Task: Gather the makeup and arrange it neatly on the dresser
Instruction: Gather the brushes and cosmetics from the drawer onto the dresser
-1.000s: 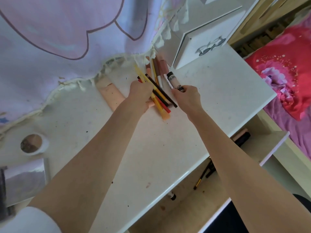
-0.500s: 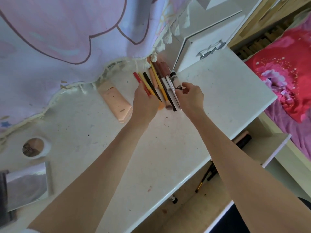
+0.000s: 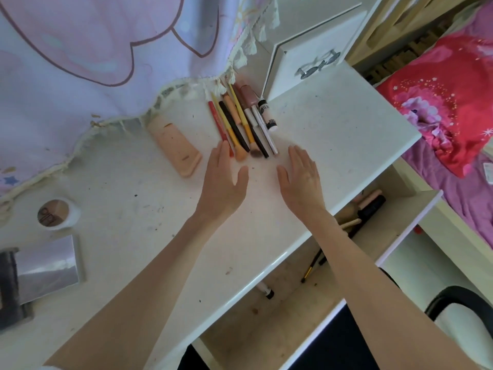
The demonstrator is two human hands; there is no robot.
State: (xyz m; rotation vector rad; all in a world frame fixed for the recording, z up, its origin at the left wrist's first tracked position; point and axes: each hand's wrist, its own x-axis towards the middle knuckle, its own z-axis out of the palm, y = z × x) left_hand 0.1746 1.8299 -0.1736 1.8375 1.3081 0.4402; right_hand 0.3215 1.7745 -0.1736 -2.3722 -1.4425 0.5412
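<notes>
Your left hand (image 3: 222, 182) lies flat and open on the dresser top (image 3: 333, 134), fingers straight and together, thumb spread toward three o'clock; it holds nothing, though its fingertips (image 3: 223, 147) reach the near end of the red pencil (image 3: 218, 124) and may just touch it. Your right hand (image 3: 301, 177) is also flat and open, fingers straight, thumb spread toward nine o'clock, holding nothing and lying apart from the makeup. Between the two hands, at twelve o'clock, the makeup sits in a tidy row of sticks lying side by side, all slanted the same way: the red pencil at the nine o'clock end, then a yellow brush with a peach head (image 3: 229, 129), a black pencil (image 3: 234, 126), a peach stick (image 3: 232, 110), a second yellow brush (image 3: 244, 118), a silver and black stick (image 3: 257, 132), a white pen (image 3: 265, 129), and a small white tube with a black cap (image 3: 268, 116) at the three o'clock end. A brown bottle (image 3: 248, 96) lies at the far end of the row, beside the white box (image 3: 314, 46). At nine o'clock from the row, a flat peach tube (image 3: 174, 141) lies on its own near the fringed curtain (image 3: 106, 44). Further toward eight o'clock stand a round compact (image 3: 57, 213) and a shiny square case (image 3: 46, 265). At four o'clock, below the dresser edge, an open drawer (image 3: 400, 209) holds more brushes (image 3: 360, 212).
</notes>
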